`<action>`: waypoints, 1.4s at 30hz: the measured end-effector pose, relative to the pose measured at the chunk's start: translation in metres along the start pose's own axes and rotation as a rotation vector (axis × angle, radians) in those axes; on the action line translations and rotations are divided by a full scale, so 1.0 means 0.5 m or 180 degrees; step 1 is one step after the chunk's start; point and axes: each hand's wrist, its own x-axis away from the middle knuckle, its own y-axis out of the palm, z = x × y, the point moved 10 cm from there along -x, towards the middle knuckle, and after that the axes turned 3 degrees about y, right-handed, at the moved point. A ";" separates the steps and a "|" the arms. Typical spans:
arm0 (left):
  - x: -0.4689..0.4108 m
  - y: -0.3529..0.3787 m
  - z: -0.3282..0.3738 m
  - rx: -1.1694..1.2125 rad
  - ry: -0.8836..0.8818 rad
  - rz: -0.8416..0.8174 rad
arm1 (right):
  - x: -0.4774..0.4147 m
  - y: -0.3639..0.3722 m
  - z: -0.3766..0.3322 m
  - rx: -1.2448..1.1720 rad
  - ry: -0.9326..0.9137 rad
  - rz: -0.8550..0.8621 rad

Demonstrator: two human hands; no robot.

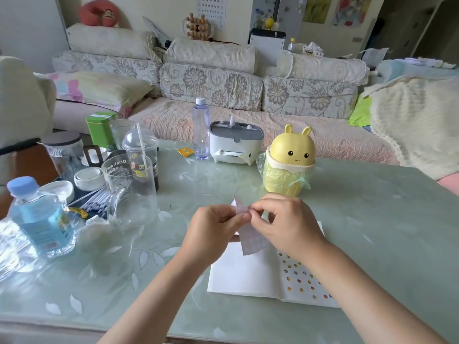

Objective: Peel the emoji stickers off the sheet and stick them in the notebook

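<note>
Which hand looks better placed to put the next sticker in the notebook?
Probably the right hand: it pinches the upper edge of the sticker sheet, above the notebook page that already carries stickers. The left hand grips the sheet, steadying it.

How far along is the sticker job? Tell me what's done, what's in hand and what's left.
Done: many small stickers already dot the right page of the notebook. In hand: the left hand holds the sticker sheet above it while the right hand pinches at its upper edge, apparently peeling another. Left: the left page is bare; how many stickers remain on the sheet cannot be told.
</note>
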 end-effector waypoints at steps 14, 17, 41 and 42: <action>-0.006 0.077 -0.063 0.0946 -0.0694 -0.0082 | 0.025 0.001 0.103 -0.1059 0.0472 -0.0016; 0.000 0.082 -0.062 0.1064 -0.0704 -0.0095 | 0.030 -0.006 0.088 -0.0832 0.0229 0.0048; 0.008 0.101 -0.034 0.0999 -0.0468 0.0534 | 0.049 0.000 0.128 -0.1118 0.1306 0.0057; 0.006 0.101 -0.031 0.0938 -0.0440 0.0545 | 0.049 -0.002 0.131 -0.1192 0.1347 0.0080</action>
